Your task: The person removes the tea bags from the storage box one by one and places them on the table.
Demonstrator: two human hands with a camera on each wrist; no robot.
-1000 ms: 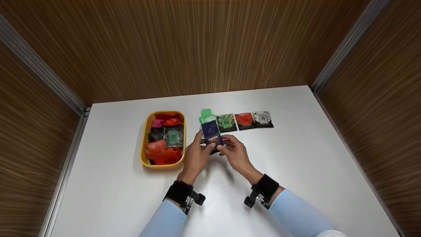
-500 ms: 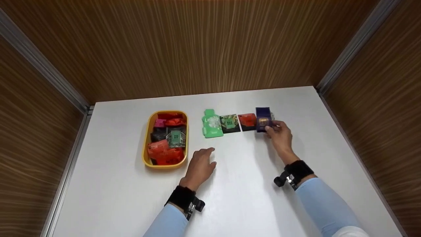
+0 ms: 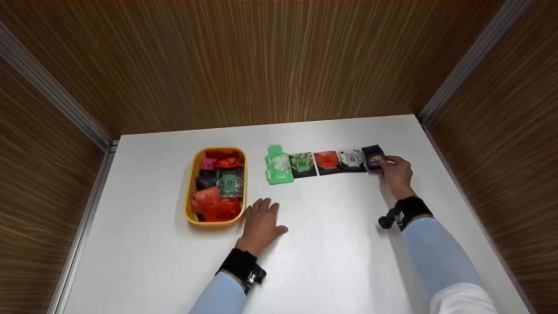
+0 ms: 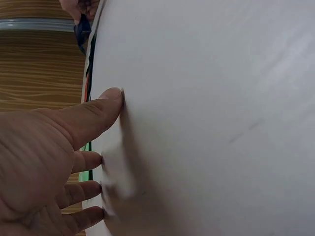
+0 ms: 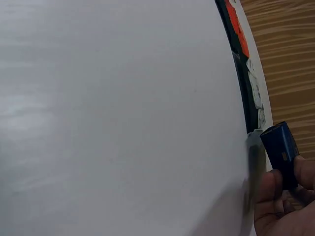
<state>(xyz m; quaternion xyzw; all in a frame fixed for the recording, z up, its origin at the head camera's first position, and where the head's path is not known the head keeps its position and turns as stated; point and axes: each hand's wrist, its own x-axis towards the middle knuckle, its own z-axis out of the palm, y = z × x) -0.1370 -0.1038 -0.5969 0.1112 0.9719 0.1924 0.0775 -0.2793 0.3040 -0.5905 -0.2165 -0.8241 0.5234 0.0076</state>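
Observation:
My right hand pinches a dark blue tea packet between thumb and fingers at the right end of a row of packets. In the right wrist view the blue packet is tilted, its edge close over the table. To its left lie a white-and-black packet, a red packet, a green-and-black packet and a bright green bottle-shaped packet. My left hand rests on the table with fingers spread, beside the yellow basket; its fingertips touch the surface.
A yellow basket stands on the left, holding several red, pink and black packets. The white table is bounded by wood-grain panels at the back and both sides.
Both hands held the blue packet near the middle. The left hand has let go and come down beside the basket; the right hand has carried the packet to the row's right end.

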